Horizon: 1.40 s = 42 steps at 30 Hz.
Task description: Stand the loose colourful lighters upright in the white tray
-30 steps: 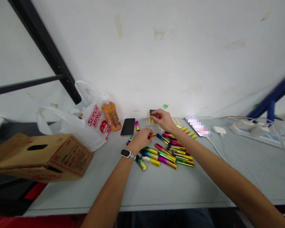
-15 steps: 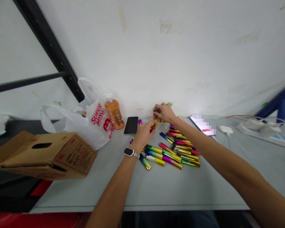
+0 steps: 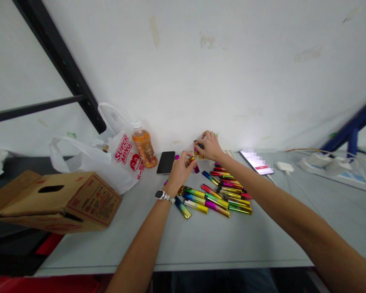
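- Left hand: fingers narrow, pinching a small gold piece; a purple tube lies at their right, contact unclear.
- Right hand: fingers closed around a dark-ended piece, partly hidden, near the wall.
- Shiny multicoloured tubes lie on the tabletop, nearer than both hands' fingers.

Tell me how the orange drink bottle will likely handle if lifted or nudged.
The bottle looks mostly full, so it is probably fairly heavy for its size. Tall and narrow, it may tip if pushed near its white cap.
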{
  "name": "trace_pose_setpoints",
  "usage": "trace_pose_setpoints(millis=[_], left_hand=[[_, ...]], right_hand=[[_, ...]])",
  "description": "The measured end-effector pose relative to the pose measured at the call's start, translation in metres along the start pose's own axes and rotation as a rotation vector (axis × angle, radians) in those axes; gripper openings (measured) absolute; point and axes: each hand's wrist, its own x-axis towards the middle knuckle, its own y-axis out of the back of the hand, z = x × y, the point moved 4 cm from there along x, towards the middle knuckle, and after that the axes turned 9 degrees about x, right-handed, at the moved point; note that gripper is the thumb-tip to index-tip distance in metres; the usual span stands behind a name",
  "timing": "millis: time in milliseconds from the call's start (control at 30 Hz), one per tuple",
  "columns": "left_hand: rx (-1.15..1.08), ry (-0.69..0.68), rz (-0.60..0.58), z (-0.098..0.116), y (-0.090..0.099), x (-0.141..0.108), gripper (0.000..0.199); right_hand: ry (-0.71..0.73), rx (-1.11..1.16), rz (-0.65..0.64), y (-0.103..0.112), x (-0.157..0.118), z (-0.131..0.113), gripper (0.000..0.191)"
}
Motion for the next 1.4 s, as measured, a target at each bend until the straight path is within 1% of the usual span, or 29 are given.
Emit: trace_pose_setpoints(millis=[100,167,233,300,333,400,433,533,600,667,733,833,900,967,1033,1067,1167,1267,1333,1400], left_hand=[[-0.19,0.048,0.035,-0.006,-0.004,0.003,0.026],[-0.338,0.082,0.065,-0.009,-0.006,0.005,0.035],[-0.495,0.112,0.083,-0.007,-0.008,0.006,0.043],[-0.629,0.13,0.087,-0.001,-0.009,0.007,0.049],[-0.679,0.135,0.086,0.003,-0.01,0.007,0.05],[-0.746,0.14,0.086,0.01,-0.013,0.005,0.049],[-0.767,0.14,0.085,0.013,-0.015,0.004,0.047],[-0.732,0.103,0.048,0.017,-0.021,0.001,0.042],[-0.612,0.042,-0.027,0.02,-0.024,-0.001,0.038],[-0.44,-0.025,-0.091,0.024,-0.024,-0.003,0.035],[-0.283,-0.065,-0.079,0.026,-0.019,-0.004,0.037],[-0.14,-0.072,0.024,0.028,-0.009,-0.004,0.042],[-0.085,-0.074,0.073,0.027,-0.006,-0.004,0.046],[-0.038,-0.096,0.096,0.026,-0.005,-0.004,0.048],[0.007,-0.123,0.094,0.026,-0.006,-0.004,0.049],[0.028,-0.135,0.087,0.026,-0.007,-0.005,0.048],[0.068,-0.16,0.06,0.027,-0.01,-0.006,0.048],[0.086,-0.173,0.049,0.029,-0.011,-0.006,0.047],[0.102,-0.178,0.049,0.029,-0.01,-0.006,0.046],[0.132,-0.186,0.04,0.029,-0.01,-0.006,0.046]], right_hand=[[-0.074,0.106,0.093,0.009,-0.011,-0.001,0.038],[-0.156,0.268,0.148,0.016,-0.024,-0.001,0.039],[-0.249,0.483,0.144,0.021,-0.041,-0.003,0.045],[-0.347,0.697,0.106,0.023,-0.06,-0.007,0.052],[-0.38,0.786,0.093,0.023,-0.068,-0.01,0.053],[-0.433,0.973,0.09,0.021,-0.083,-0.016,0.047],[-0.464,1.084,0.112,0.02,-0.088,-0.018,0.045],[-0.575,1.4,0.262,0.012,-0.099,-0.018,0.04],[-0.642,1.547,0.324,0.006,-0.102,-0.016,0.037],[-0.686,1.631,0.334,0.002,-0.104,-0.016,0.037],[-0.689,1.658,0.359,0.002,-0.106,-0.018,0.039],[-0.617,1.648,0.382,0.006,-0.109,-0.027,0.044],[-0.569,1.632,0.344,0.008,-0.111,-0.035,0.044],[-0.565,1.603,0.275,0.009,-0.114,-0.041,0.043],[-0.598,1.533,0.226,0.008,-0.117,-0.044,0.043],[-0.611,1.478,0.226,0.007,-0.118,-0.044,0.044],[-0.598,1.279,0.301,0.007,-0.121,-0.04,0.045],[-0.545,1.133,0.372,0.007,-0.122,-0.038,0.036],[-0.513,1.112,0.396,0.006,-0.123,-0.037,0.033],[-0.495,1.149,0.387,0.004,-0.124,-0.037,0.035]])
